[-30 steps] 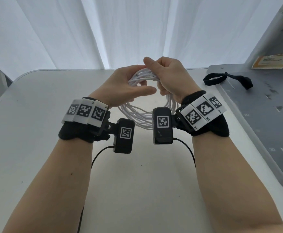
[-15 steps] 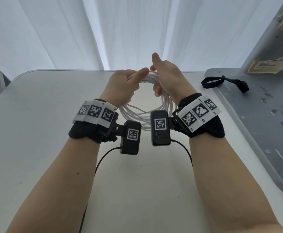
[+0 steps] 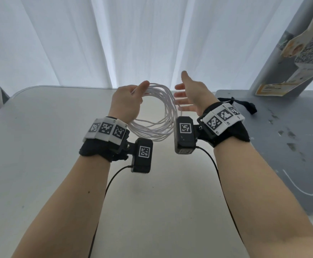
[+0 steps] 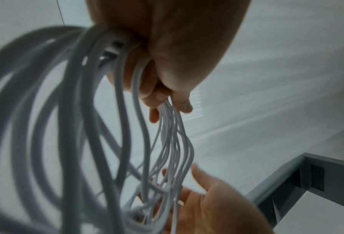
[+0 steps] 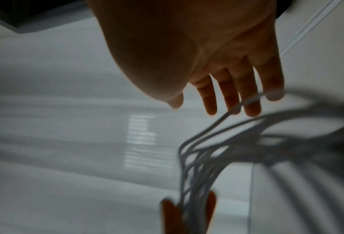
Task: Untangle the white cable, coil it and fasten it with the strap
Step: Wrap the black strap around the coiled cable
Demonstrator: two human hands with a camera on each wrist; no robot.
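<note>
Left hand (image 3: 126, 101): up above the white table (image 3: 40, 146), fingers and thumb curled round the top of the coil, holding the bundled strands firmly; the left wrist view shows the loops fanning out of the fist
White cable (image 3: 163, 116): gathered in a loose round coil of many turns, hanging from the left hand in the air over the far middle of the table, bottom loops sagging toward the wrist cameras; whether they touch the tabletop cannot be told
Right hand (image 3: 191, 95): spread wide, fingers straight and apart, thumb up, palm facing the coil, holding nothing; it sits just beside the coil's right edge, and in the right wrist view one strand crosses in front of the fingertips (image 5: 253, 109), contact unclear
Strap (image 3: 243, 104): black, lying on the grey board (image 3: 291, 146) at the right, just behind the right wrist, apart from the cable
Backdrop: white curtain (image 3: 114, 43) hangs behind the table, with a grey post carrying printed labels (image 3: 297, 47) at the far right
</note>
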